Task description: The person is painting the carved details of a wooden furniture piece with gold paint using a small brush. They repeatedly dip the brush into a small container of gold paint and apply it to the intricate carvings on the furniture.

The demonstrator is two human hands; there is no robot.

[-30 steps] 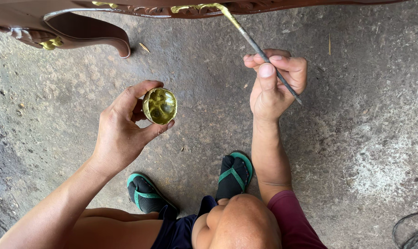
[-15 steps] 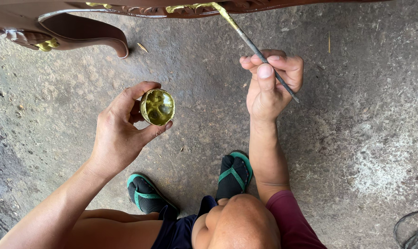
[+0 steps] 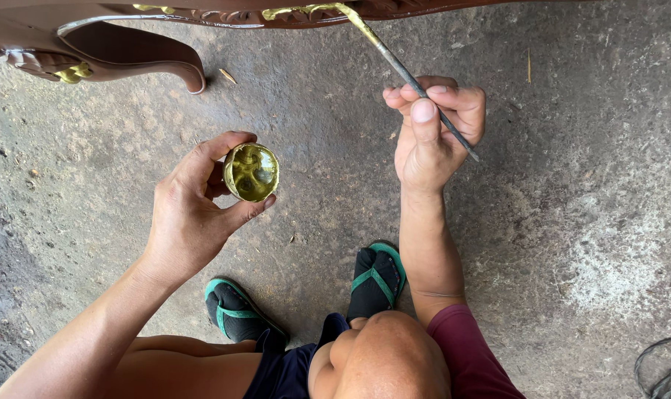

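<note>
My left hand (image 3: 191, 210) grips a small round cup of gold paint (image 3: 252, 172), tilted so its open top faces me. My right hand (image 3: 433, 133) pinches a thin paintbrush (image 3: 398, 65) like a pen. Its gold-coated tip touches a gold carved ornament (image 3: 306, 11) on the edge of brown wooden furniture (image 3: 128, 44) along the top of the view. The two hands are about a hand's width apart.
A curved furniture leg (image 3: 158, 59) with another gold detail (image 3: 73, 73) stands at the upper left. The floor is rough grey concrete (image 3: 587, 222). My feet in green sandals (image 3: 376, 277) rest below the hands. Dark wire loops (image 3: 664, 373) lie at the bottom right.
The brush hand has shifted very slightly; the tip stays on the gold ornament. The paint cup has barely moved.
</note>
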